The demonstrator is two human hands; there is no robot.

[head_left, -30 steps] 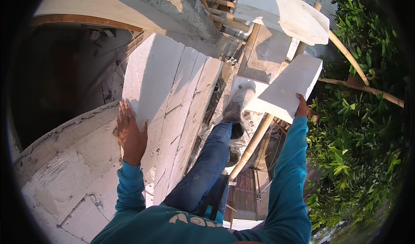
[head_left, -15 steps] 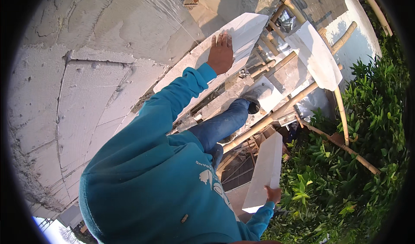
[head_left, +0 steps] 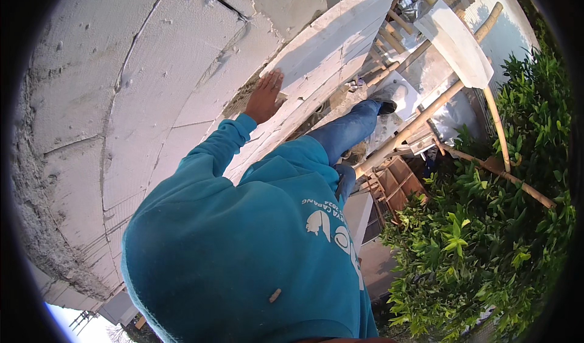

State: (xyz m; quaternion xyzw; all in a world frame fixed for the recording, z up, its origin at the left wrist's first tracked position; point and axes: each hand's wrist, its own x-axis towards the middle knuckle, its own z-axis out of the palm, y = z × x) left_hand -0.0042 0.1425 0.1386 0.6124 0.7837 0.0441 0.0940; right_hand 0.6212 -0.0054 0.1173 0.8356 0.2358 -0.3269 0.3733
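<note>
Left hand point(head_left: 264, 100), shifted back along the wall point(head_left: 331, 45), lies flat, fingers extended; right hand now hidden, its grip I cannot tell

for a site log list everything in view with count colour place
block wall: one, pale grey, left
block row: one, white, upper centre
loose block: one, white, over bamboo, upper right
bamboo poles: several, tan, upper right
flat slab: one, white, under boot
wooden boards: several, brown, below poles
partly hidden panel: one, pale, beside sweatshirt
foliage: one mass, green, right
sweatshirt: one, teal, lower centre
jeans: one pair, blue, centre
boot: one, dark, on flat slab
left hand: one, bare, on block row
right hand: none visible
</note>
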